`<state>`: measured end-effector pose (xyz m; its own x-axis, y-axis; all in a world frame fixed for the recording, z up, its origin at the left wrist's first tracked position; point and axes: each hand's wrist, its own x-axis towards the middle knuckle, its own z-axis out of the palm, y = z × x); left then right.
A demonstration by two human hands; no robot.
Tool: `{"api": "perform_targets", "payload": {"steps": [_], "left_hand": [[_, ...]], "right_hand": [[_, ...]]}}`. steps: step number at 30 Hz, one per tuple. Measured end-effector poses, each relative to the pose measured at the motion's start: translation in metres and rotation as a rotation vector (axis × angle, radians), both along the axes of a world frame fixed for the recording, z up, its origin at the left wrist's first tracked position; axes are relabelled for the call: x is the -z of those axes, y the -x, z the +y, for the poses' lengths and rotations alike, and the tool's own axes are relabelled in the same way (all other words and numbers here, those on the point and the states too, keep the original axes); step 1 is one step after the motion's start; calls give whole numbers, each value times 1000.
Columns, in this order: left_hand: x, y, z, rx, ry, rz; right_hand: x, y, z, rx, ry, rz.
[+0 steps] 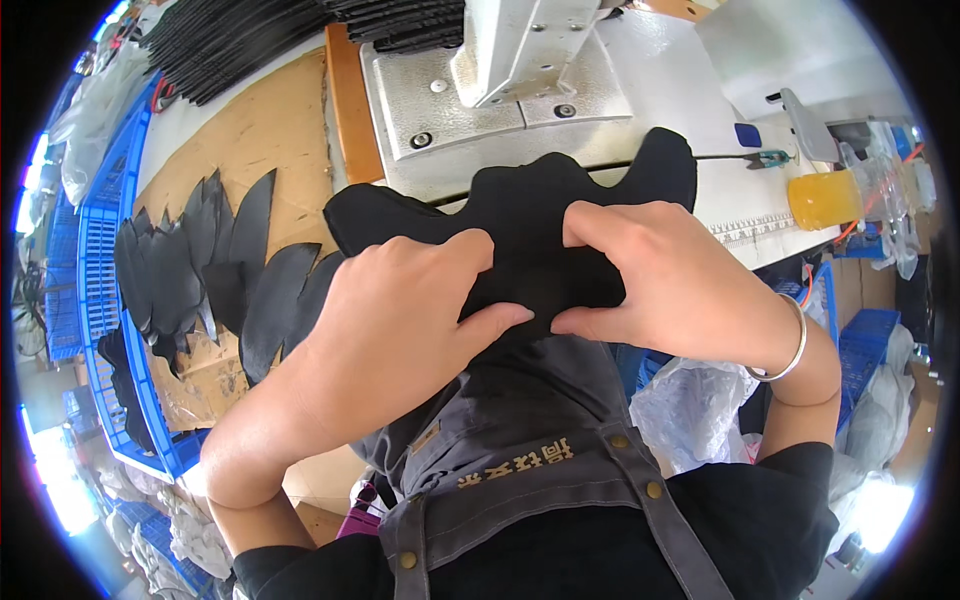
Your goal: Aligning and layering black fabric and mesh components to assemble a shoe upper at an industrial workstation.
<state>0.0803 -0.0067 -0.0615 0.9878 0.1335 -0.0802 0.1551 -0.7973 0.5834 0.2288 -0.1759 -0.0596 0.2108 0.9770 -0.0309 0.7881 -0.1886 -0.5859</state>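
A black shoe-upper piece point(540, 215) with a wavy far edge spans the space between my two hands, at the front of a white sewing machine point(490, 110). My left hand point(395, 310) grips its left part, with the thumb pointing inward along the near side. From the right, my right hand point(660, 275) holds the same piece, its thumb almost meeting the left one. The fingertips of both hands are partly hidden by the hands or the piece. A silver bangle circles my right wrist.
Loose black cut pieces point(170, 270) lie on a brown board at left, beside a blue plastic crate point(100, 340). Black stacks point(230, 45) stand at the back left. At right are thread snips point(768, 160), a yellow container point(825, 202), a ruler strip point(752, 230) and a clear plastic bag point(690, 410).
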Motion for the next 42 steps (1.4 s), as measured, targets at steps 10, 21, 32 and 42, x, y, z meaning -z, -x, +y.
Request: {"api": "perform_targets", "payload": {"steps": [10, 21, 32, 42], "left_hand": [[-5, 6, 23, 68, 89, 118], [1, 10, 25, 87, 80, 10], [6, 28, -47, -7, -546, -335], [53, 25, -74, -33, -565, -249]], "right_hand": [[-6, -2, 5, 29, 129, -6], [-8, 2, 9, 71, 177, 22], [-9, -4, 1, -52, 122, -51], [-3, -34, -40, 250, 145, 339]]}}
